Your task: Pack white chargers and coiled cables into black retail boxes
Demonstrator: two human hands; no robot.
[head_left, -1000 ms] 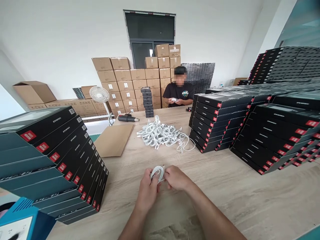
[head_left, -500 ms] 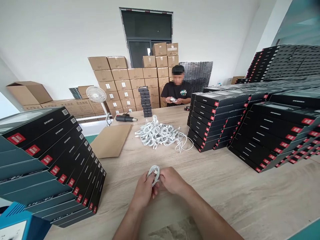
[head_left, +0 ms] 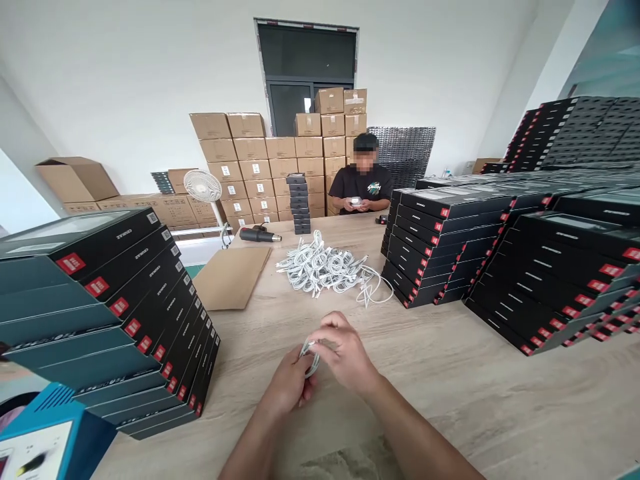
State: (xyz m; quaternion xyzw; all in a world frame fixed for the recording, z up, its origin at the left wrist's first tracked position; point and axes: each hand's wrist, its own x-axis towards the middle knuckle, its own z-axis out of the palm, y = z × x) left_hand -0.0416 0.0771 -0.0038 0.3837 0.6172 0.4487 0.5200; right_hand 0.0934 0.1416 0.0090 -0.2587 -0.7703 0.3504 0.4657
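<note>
Head view: we see the right hand point(head_left: 345, 350) has shifted to pinch the top of the coiled white cable point(head_left: 315, 365), so the left hand point(head_left: 287, 385), grip closed, apparently steadies its loops above the table point(head_left: 255, 340).

1. I have open pale wood tabletop point(head_left: 425, 373) from the right hand point(head_left: 347, 350) across to the tall black box stacks with red labels point(head_left: 425, 247), which wall off that side
2. Left of the left hand point(head_left: 287, 387), a strip of wood runs to the high black-and-teal box stack point(head_left: 170, 307), a solid barrier
3. Ahead, past bare wood, the tangled white cable heap point(head_left: 325, 267) obstructs a low pass
4. I could skim over the flat brown cardboard sheet point(head_left: 233, 277)
</note>
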